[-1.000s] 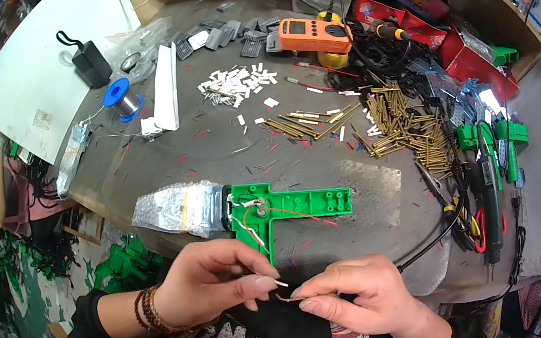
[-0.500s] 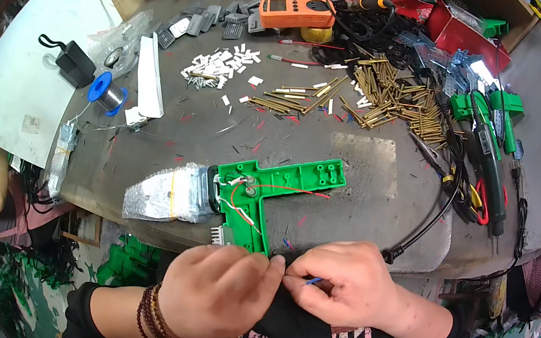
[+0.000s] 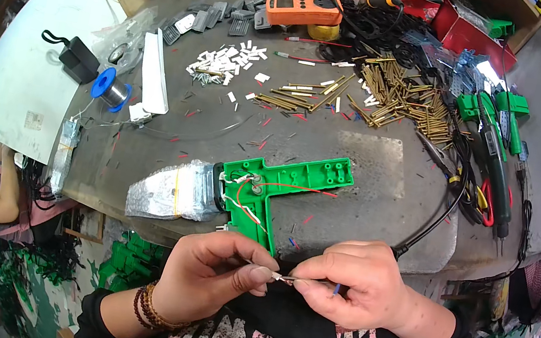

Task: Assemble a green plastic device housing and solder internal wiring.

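Observation:
At the near edge of the table both my hands meet, each in a pinch. My left hand point(image 3: 213, 277) grips a thin wire point(image 3: 276, 277) with a pale end. My right hand point(image 3: 355, 283) pinches another thin wire that meets it between my fingertips; a bit of blue point(image 3: 336, 289) shows by its curled fingers. Just beyond lies a green plastic housing half point(image 3: 309, 175), T-shaped, with ribs inside. A red wire point(image 3: 296, 188) and white-sleeved leads run within it. A bubble-wrapped part point(image 3: 173, 192) with a yellow band adjoins its left end.
Brass rods point(image 3: 404, 98) and white sleeves point(image 3: 227, 61) lie in heaps farther back. A solder spool point(image 3: 110, 91) stands left, near a black box point(image 3: 74, 59). An orange meter point(image 3: 304, 10) sits at the back. On the right are a soldering iron point(image 3: 494, 160) and cables. Other people sit at both sides.
My left hand has turned and its fingers have opened out somewhat, so the wire ends between both hands now show. The view has shifted slightly; the housing stays on the table.

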The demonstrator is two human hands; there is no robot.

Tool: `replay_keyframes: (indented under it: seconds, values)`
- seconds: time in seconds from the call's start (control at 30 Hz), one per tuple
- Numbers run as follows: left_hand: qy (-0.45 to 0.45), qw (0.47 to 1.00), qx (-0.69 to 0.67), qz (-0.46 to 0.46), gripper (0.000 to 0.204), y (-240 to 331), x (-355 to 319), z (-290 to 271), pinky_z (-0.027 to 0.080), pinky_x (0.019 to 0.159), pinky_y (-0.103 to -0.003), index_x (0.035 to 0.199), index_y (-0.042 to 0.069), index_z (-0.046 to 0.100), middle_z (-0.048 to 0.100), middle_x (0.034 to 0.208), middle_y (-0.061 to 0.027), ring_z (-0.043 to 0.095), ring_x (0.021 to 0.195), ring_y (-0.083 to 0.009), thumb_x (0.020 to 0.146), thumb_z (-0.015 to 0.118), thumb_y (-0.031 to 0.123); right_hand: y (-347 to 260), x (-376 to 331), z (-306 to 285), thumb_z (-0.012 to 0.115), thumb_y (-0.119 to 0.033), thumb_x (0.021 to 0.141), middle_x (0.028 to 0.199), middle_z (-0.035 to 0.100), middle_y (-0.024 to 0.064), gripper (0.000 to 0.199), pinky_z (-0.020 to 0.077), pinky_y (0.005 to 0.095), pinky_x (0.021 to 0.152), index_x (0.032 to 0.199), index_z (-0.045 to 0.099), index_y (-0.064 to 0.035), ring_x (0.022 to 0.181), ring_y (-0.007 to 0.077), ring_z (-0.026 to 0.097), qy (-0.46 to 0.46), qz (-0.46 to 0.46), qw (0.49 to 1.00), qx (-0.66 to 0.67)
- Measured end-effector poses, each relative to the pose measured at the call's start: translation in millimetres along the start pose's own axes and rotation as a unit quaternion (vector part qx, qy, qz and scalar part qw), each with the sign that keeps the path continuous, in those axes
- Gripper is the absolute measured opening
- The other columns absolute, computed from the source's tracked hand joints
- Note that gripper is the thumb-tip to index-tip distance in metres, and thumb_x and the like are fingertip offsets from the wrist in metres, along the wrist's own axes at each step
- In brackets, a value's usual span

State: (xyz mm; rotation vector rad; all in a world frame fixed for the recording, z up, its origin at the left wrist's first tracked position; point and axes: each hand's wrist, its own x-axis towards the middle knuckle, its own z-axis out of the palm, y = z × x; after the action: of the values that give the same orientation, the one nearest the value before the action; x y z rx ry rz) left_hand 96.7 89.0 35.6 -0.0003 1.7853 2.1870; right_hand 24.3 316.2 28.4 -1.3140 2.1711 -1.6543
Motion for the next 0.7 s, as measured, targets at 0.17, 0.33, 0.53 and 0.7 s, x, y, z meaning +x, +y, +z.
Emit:
replay_keyframes:
  seconds: [0.17,0.33,0.53,0.7]
  values:
    - [0.019,0.998,0.059,0.014,0.014,0.8,0.4,1.1,0.054,0.07,-0.023,0.101,-0.002,0.067,0.069,0.09,-0.0052,0.066,0.078,-0.0086,0.092,0.07,0.009,-3.6,1.7,2.9,0.071,-0.014,0.078,0.066,0.061,0.0025,0.008,0.0482,0.0346,0.051,0.085,0.067,-0.0113,0.056,0.0222,0.061,0.015,-0.01,0.994,-0.11]
    - [0.07,0.975,0.201,0.067,0.009,1.8,0.1,6.0,0.054,0.068,-0.026,0.093,0.002,0.072,0.071,0.084,-0.0069,0.068,0.074,-0.0121,0.086,0.075,0.007,-9.8,3.4,3.1,0.074,-0.015,0.077,0.07,0.063,0.0047,0.013,0.0499,0.0355,0.053,0.086,0.066,-0.0099,0.06,0.0234,0.063,-0.021,-0.029,0.983,-0.178]
    - [-0.008,0.941,0.286,0.18,0.01,4.4,6.8,7.7,0.053,0.064,-0.026,0.085,0.002,0.07,0.071,0.08,-0.01,0.069,0.07,-0.017,0.079,0.078,0.001,-2.2,6.8,6.7,0.084,-0.019,0.077,0.072,0.065,0.0057,0.047,0.0505,0.0314,0.055,0.116,0.062,-0.0053,0.06,0.0228,0.065,-0.053,-0.032,0.998,-0.013]
    - [0.024,0.899,0.373,0.227,0.015,10.9,8.3,11.9,0.053,0.057,-0.028,0.086,0.006,0.072,0.073,0.079,-0.0073,0.07,0.066,-0.0184,0.075,0.081,0.004,-0.8,3.9,-5.1,0.083,-0.019,0.077,0.076,0.07,0.0062,0.063,0.0529,0.0295,0.062,0.131,0.054,-0.0031,0.067,0.021,0.069,-0.083,0.017,0.996,-0.023]
